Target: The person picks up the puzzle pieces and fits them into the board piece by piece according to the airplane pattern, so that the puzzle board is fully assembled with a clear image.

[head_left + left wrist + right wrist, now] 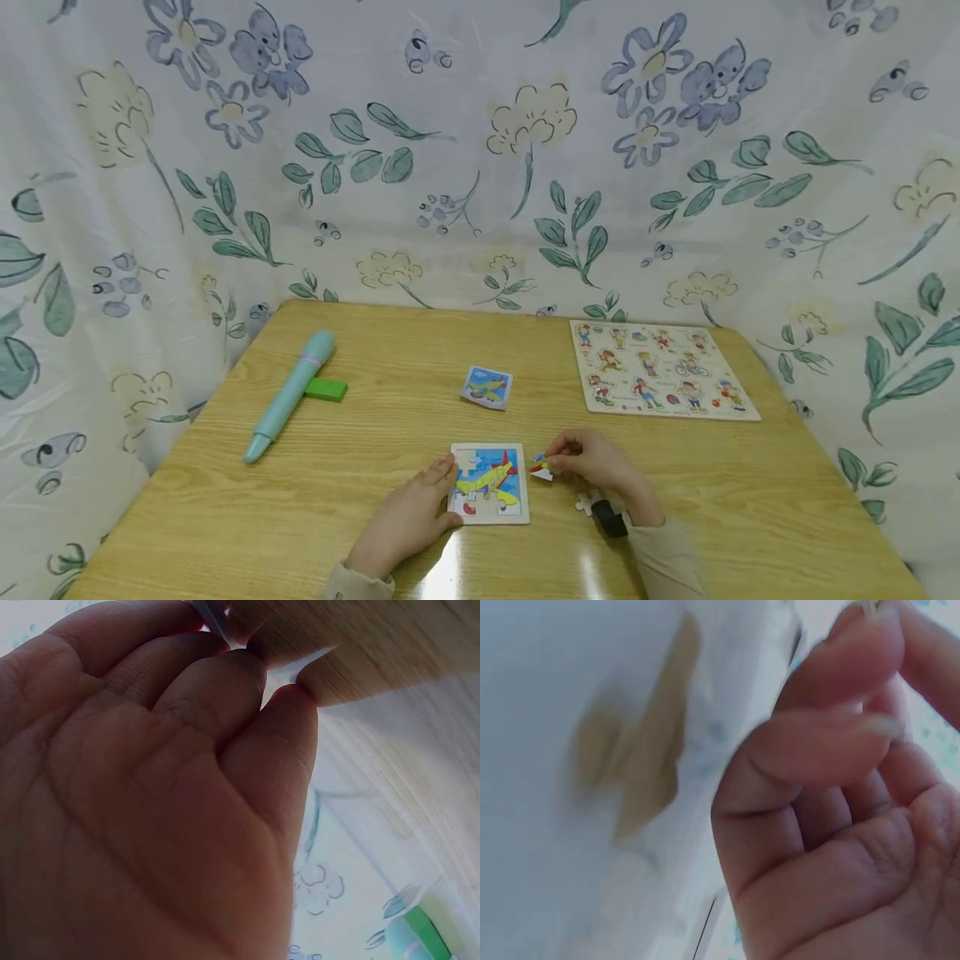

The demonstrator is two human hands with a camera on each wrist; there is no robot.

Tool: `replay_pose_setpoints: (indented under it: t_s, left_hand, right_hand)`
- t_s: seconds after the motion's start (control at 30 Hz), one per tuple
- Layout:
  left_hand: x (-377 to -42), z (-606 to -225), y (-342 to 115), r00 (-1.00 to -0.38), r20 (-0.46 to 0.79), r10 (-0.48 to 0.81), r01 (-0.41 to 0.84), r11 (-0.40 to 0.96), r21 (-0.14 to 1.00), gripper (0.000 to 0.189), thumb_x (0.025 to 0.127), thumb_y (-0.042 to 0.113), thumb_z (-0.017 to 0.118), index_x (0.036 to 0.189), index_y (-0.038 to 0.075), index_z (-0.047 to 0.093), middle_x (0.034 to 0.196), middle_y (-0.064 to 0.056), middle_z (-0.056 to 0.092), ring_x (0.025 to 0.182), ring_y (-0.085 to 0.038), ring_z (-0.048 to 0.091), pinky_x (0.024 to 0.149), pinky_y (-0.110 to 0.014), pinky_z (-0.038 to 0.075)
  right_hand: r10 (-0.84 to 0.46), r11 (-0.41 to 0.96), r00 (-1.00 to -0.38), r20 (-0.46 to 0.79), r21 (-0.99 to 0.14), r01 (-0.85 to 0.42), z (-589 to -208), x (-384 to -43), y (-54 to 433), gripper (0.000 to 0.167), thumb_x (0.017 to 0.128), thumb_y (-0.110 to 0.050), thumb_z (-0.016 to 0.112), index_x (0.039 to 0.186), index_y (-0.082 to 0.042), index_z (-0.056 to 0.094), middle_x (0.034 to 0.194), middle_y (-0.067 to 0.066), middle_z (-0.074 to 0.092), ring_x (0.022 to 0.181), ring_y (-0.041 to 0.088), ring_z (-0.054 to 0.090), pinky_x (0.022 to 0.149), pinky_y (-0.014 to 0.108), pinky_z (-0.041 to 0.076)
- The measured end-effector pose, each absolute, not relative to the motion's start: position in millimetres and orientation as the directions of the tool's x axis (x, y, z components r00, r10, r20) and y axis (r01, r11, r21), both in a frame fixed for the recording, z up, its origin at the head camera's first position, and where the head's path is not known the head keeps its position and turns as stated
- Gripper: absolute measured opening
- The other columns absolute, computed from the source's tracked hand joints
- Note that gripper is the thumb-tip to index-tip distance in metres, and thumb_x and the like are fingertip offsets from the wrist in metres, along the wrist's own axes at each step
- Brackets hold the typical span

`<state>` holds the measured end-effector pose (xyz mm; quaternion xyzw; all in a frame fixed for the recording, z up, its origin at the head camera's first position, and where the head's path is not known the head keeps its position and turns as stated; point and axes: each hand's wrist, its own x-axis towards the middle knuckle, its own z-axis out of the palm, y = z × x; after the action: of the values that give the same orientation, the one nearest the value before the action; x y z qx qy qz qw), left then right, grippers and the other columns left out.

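Note:
A small airplane jigsaw puzzle in a white-rimmed tray (526, 500) lies near the front of the table, with gaps at its upper left and lower part. My left hand (408, 512) rests against the tray's left edge, fingers along the side and thumb at the lower corner. Just right of the tray, my right hand (592, 458) pinches a red, yellow and white puzzle piece (542, 468) between thumb and fingertips. Below that hand lies a pale loose piece (585, 503), partly hidden by the wrist. In the right wrist view, the held piece barely shows at the fingertips.
Behind the tray lies a small airplane picture card (487, 388). A larger board of cartoon figures (663, 371) sits at the back right. On the left are a teal pen-shaped object (288, 398) and a green block (327, 389). A floral curtain (450, 167) surrounds the table.

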<state>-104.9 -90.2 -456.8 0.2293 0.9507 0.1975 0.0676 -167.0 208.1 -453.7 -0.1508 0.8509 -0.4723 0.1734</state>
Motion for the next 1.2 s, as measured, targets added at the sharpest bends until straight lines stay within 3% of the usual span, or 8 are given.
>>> replay_pose_setpoints:
  t_s: [0.2, 0.37, 0.57, 0.77, 0.97, 1.2]
  left_hand:
    - [-104, -459, -89, -0.886, -0.026, 0.463, 0.417, 0.820, 0.393, 0.071, 0.083, 0.034, 0.072, 0.137, -0.005, 0.049, 0.148, -0.020, 0.044, 0.136, -0.036, 0.045, 0.108, -0.053, 0.043]
    - [-104, -459, -89, -0.888, -0.031, 0.459, 0.411, 0.820, 0.398, 0.070, 0.084, 0.033, 0.072, 0.137, -0.005, 0.049, 0.148, -0.020, 0.044, 0.136, -0.036, 0.045, 0.109, -0.053, 0.042]
    - [-104, -458, -90, -0.889, -0.040, 0.456, 0.400, 0.817, 0.416, 0.069, 0.084, 0.032, 0.072, 0.138, -0.005, 0.049, 0.148, -0.021, 0.044, 0.136, -0.038, 0.044, 0.108, -0.054, 0.042]
    - [-104, -458, -90, -0.889, -0.036, 0.457, 0.404, 0.818, 0.410, 0.070, 0.084, 0.033, 0.072, 0.138, -0.005, 0.049, 0.148, -0.021, 0.045, 0.135, -0.038, 0.045, 0.106, -0.055, 0.044]
    - [-104, -458, -90, -0.888, -0.031, 0.460, 0.406, 0.813, 0.418, 0.071, 0.083, 0.033, 0.072, 0.137, -0.006, 0.049, 0.148, -0.021, 0.044, 0.135, -0.038, 0.045, 0.106, -0.056, 0.043]
    - [-104, -458, -91, -0.886, -0.031, 0.463, 0.409, 0.810, 0.419, 0.070, 0.084, 0.033, 0.072, 0.138, -0.006, 0.049, 0.148, -0.021, 0.044, 0.135, -0.038, 0.045, 0.106, -0.056, 0.043]
  right_hand:
    - [-0.512, 0.466, -0.842, -0.166, -0.878, -0.110, -454, -167, 183, 0.014, 0.092, -0.013, 0.066, 0.094, 0.001, 0.067, 0.077, 0.005, 0.063, 0.065, 0.010, 0.053, 0.054, 0.019, 0.044]
    - [-0.511, 0.493, -0.844, -0.164, -0.860, -0.131, -456, -166, 167, 0.012, 0.090, -0.015, 0.068, 0.091, -0.003, 0.069, 0.075, 0.000, 0.062, 0.062, 0.007, 0.050, 0.052, 0.017, 0.042]
    - [-0.518, 0.494, -0.843, -0.147, -0.856, -0.154, -455, -161, 151, 0.011, 0.086, -0.014, 0.073, 0.086, -0.004, 0.070, 0.079, 0.003, 0.067, 0.065, 0.005, 0.050, 0.055, 0.016, 0.040]
    - [-0.527, 0.502, -0.840, -0.127, -0.844, -0.188, -459, -157, 138, 0.010, 0.085, -0.012, 0.074, 0.083, -0.004, 0.070, 0.077, 0.003, 0.068, 0.067, 0.005, 0.054, 0.060, 0.016, 0.044]
    - [-0.524, 0.475, -0.843, -0.121, -0.863, -0.171, -459, -154, 134, 0.009, 0.085, -0.009, 0.072, 0.084, -0.001, 0.070, 0.077, 0.004, 0.066, 0.067, 0.007, 0.054, 0.058, 0.016, 0.045]
    - [-0.534, 0.542, -0.834, -0.139, -0.813, -0.212, -461, -154, 132, 0.004, 0.083, -0.011, 0.074, 0.081, -0.009, 0.071, 0.071, -0.005, 0.064, 0.061, 0.002, 0.050, 0.054, 0.016, 0.042]
